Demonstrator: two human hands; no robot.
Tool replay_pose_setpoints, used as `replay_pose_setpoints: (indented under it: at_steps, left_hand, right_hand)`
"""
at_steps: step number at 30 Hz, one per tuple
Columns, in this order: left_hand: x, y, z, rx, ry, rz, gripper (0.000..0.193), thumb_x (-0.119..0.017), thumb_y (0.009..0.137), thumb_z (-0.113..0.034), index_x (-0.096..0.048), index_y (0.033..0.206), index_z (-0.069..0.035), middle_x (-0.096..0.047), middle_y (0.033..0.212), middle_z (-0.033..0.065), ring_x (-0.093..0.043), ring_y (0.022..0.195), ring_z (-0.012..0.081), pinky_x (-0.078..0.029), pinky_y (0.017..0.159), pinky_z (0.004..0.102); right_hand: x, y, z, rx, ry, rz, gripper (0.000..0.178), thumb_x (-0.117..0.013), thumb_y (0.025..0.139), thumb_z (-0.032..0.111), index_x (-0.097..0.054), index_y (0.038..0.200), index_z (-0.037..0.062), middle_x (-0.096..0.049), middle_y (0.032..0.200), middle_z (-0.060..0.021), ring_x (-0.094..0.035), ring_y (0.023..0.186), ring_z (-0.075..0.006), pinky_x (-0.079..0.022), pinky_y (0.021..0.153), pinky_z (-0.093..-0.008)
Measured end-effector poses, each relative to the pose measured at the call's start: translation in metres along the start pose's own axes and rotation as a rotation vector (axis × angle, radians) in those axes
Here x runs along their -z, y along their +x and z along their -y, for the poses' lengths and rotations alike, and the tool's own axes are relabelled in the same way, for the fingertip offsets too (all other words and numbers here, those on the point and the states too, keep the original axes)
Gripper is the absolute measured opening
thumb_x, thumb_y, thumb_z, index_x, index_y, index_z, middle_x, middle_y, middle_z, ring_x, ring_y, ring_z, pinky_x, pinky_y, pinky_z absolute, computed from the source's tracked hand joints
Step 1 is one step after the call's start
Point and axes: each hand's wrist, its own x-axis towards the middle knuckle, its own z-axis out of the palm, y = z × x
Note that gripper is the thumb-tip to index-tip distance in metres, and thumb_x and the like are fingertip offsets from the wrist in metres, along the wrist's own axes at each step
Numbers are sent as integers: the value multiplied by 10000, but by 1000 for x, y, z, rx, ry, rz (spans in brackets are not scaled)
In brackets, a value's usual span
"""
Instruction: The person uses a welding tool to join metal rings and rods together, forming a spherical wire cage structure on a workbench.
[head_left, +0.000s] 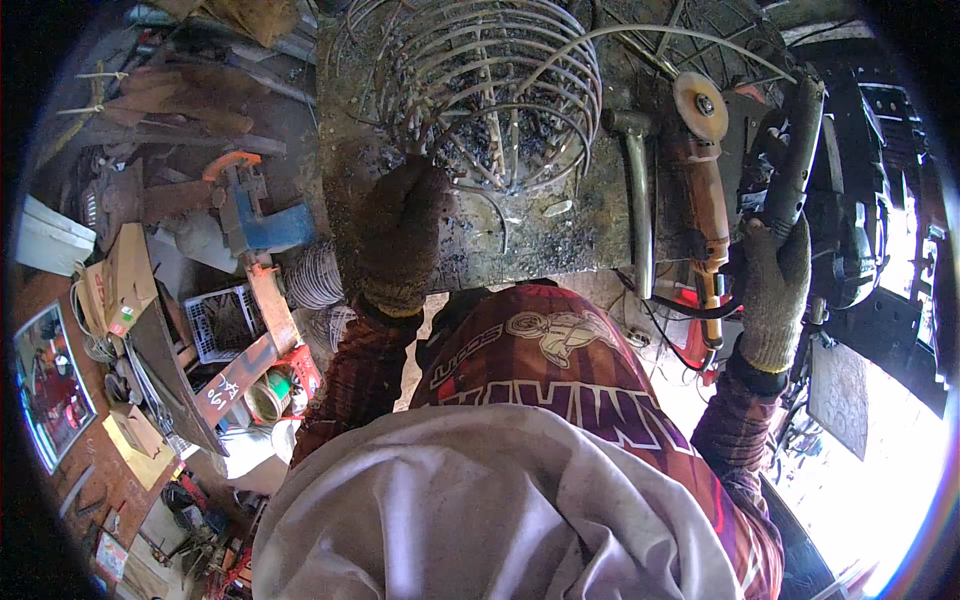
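On the worktop lies a round cage of metal rings and ribs. My left hand, in a dark, dirty glove, is closed at its near left edge; what the fingers grip, if anything, is hidden. Off to the right, my right hand, in a pale knit glove, wraps around the lower end of a dark tubular welding electrode holder. From near the holder's tip a thin pale rod arcs left to the cage. Between my hands lie a hammer with a metal handle and an angle grinder with a worn disc.
Dark grit and bits cover the worktop. To the left are a blue clamp-like tool, a coil of wire, a white plastic crate and a cardboard box. Dark cables hang by the table's near edge.
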Motion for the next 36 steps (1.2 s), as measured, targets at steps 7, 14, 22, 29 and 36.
replay_pose_setpoints:
  at_steps: [7,14,22,29,36]
  left_hand:
    - [-6,-4,7,-118,56,-101,234,-669,916,-118,-644,1107,14,-676,890,143,-665,764,227,-522,678,339]
    - [-5,-5,10,-388,298,-143,248,-709,886,-106,-656,1107,-4,-677,964,134,-665,824,240,-537,709,345]
    - [-6,-5,16,-427,348,-157,240,-717,873,-94,-675,1096,-14,-680,1022,157,-671,889,278,-543,795,353]
    - [-8,-8,8,-92,64,-144,237,-718,866,-90,-689,1097,-46,-683,1051,148,-668,925,313,-546,819,376]
    - [-11,-8,10,33,-61,-72,272,-693,904,-124,-656,1136,13,-694,972,155,-673,877,241,-530,747,353]
  right_hand:
    - [1,0,-3,-8,73,9,336,-624,930,105,-512,1235,24,-611,906,-50,-617,677,-89,-509,542,-225]
    - [0,0,-1,-31,17,6,344,-627,928,108,-516,1244,29,-618,887,-52,-619,661,-90,-513,541,-230]
    - [-1,1,-3,-76,33,-1,358,-629,925,104,-513,1254,25,-619,906,-48,-605,683,-77,-505,554,-222]
    - [-3,0,-7,-8,28,2,330,-625,927,106,-530,1231,18,-626,913,-47,-607,698,-80,-510,586,-224]
    - [-3,-2,-10,-5,58,-1,332,-620,929,109,-533,1240,32,-623,927,-41,-600,707,-75,-508,582,-225]
